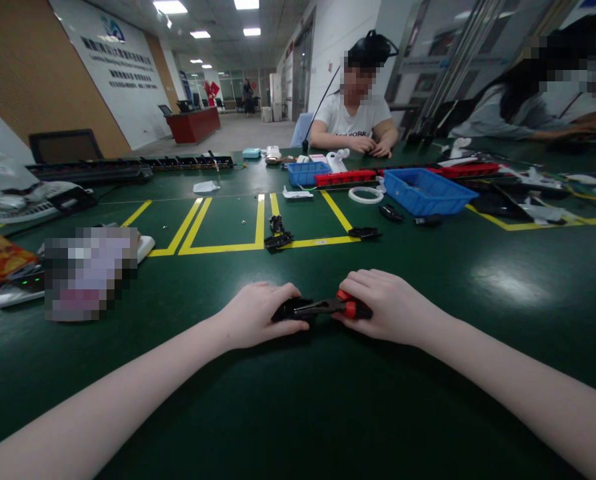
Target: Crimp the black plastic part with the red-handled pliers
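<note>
My left hand (262, 313) is closed around a black part (292, 309) near the middle of the view. Wrapped round the red and black handles of the pliers (323, 307) is my right hand (381, 305). The pliers' jaws point left and meet the black part; whether they grip it cannot be made out. Both hands are just above the dark green table (298, 413). Beyond them, small black pieces (278, 240) lie by the yellow tape, with another black piece (365, 233) to their right.
A large blue bin (428, 192), a small blue bin (309, 173), a white tape ring (366, 195) and red strips (345, 178) are farther back. At left are a blurred-out item (91, 273) and an orange packet (5, 255). A person (355, 120) sits opposite.
</note>
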`<action>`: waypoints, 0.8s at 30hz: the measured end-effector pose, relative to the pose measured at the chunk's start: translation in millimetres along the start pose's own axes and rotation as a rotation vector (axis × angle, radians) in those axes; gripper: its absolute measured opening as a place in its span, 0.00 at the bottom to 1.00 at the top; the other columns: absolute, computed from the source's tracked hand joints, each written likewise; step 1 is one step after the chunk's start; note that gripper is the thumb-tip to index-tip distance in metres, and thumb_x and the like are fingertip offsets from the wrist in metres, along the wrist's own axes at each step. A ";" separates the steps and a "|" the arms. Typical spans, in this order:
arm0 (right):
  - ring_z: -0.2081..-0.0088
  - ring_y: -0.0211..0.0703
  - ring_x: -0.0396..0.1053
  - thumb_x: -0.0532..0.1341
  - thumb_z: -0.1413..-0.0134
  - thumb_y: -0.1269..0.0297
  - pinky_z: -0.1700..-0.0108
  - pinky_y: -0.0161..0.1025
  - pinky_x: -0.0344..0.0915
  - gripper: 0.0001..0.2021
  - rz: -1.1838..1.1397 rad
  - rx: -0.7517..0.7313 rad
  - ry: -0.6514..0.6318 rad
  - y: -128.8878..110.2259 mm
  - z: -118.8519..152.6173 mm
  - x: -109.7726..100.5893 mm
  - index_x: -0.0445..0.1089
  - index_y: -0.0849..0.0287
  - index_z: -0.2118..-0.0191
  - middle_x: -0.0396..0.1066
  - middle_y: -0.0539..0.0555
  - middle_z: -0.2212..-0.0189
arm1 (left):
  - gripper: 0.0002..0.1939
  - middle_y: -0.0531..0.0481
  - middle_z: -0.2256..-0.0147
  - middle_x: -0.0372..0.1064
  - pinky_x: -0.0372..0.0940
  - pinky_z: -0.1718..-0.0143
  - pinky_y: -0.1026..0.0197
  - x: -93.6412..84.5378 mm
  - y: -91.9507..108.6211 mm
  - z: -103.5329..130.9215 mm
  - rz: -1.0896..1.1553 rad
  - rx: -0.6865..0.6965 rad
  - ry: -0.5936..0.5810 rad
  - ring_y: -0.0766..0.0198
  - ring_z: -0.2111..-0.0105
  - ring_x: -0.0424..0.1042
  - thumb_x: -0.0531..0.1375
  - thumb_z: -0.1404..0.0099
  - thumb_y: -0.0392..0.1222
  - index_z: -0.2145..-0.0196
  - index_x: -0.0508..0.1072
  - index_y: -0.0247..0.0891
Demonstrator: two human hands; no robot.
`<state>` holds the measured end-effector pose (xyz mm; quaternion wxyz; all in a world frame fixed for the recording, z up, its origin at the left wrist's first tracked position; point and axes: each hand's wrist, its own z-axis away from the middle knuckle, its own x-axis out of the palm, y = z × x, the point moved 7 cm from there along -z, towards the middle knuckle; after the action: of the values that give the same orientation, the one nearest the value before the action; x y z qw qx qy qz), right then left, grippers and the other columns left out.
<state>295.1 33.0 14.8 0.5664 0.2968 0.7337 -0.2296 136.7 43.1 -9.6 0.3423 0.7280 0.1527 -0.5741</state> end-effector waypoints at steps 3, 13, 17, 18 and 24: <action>0.70 0.42 0.66 0.62 0.49 0.59 0.68 0.38 0.61 0.09 -0.002 -0.006 0.002 -0.4 0.1 -2.0 0.67 0.59 0.67 0.71 0.55 0.68 | 0.20 0.51 0.68 0.70 0.59 0.70 0.62 0.0 0.0 -0.4 -0.001 -0.005 0.000 0.61 0.70 0.69 0.55 0.34 0.59 0.55 0.66 0.40; 0.70 0.42 0.66 0.62 0.49 0.60 0.68 0.38 0.60 0.08 -0.006 0.004 -0.013 -4.0 0.9 2.6 0.67 0.59 0.67 0.71 0.55 0.68 | 0.20 0.51 0.67 0.70 0.59 0.70 0.62 1.2 0.3 -1.1 -0.015 0.002 -0.007 0.61 0.69 0.69 0.56 0.34 0.58 0.55 0.66 0.40; 0.68 0.43 0.68 0.61 0.48 0.58 0.67 0.39 0.60 0.11 0.031 0.021 0.028 -1.9 1.5 -0.3 0.68 0.60 0.65 0.72 0.56 0.67 | 0.20 0.51 0.68 0.70 0.58 0.70 0.62 0.6 -0.1 -1.5 0.001 -0.007 -0.013 0.61 0.70 0.69 0.55 0.34 0.59 0.56 0.66 0.40; 0.68 0.44 0.68 0.61 0.48 0.57 0.66 0.40 0.60 0.11 0.034 0.027 0.045 -1.0 1.7 -1.8 0.68 0.60 0.64 0.72 0.56 0.66 | 0.20 0.51 0.69 0.70 0.58 0.71 0.62 0.5 -0.2 -1.4 0.005 -0.009 -0.014 0.61 0.70 0.69 0.55 0.34 0.59 0.56 0.66 0.40; 0.64 0.46 0.69 0.60 0.47 0.55 0.63 0.41 0.62 0.12 0.012 0.052 0.109 4.8 2.9 -8.9 0.68 0.59 0.62 0.73 0.57 0.65 | 0.21 0.51 0.69 0.70 0.58 0.70 0.62 -0.5 0.3 -0.9 0.005 -0.007 -0.016 0.61 0.70 0.69 0.54 0.34 0.60 0.57 0.67 0.40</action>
<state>302.0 32.9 22.6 0.5192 0.3278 0.7555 -0.2284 137.4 43.5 -8.9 0.3474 0.7224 0.1502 -0.5787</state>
